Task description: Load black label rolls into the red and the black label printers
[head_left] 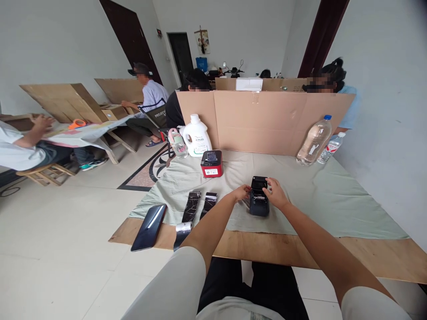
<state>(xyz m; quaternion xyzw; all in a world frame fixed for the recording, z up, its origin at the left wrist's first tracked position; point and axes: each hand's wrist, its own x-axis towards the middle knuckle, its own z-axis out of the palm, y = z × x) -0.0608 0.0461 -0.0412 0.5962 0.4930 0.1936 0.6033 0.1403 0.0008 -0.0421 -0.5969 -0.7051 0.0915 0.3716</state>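
Observation:
A small black box-shaped device [259,206], which looks like a portable printer, stands on the cloth in front of me with its lid [259,181] raised. A pale strip shows inside it. My left hand [242,193] is at its left side, with bent fingers closed against the edge by the lid. On the other side my right hand [276,194] has its fingers apart, the tips at the lid's right edge and the thumb near the opening. To the left lie rolls of glossy black film, one long strip [191,206], another [209,203] and a nearer roll [183,228].
A dark tablet or large phone [149,227] lies at the table's left corner. Behind stand a red-and-black box [211,164], a white jug [197,138], a pink-lidded bottle [178,144], a cardboard screen [256,122], a large bottle [315,140] and a water bottle [331,148]. Other people sit nearby.

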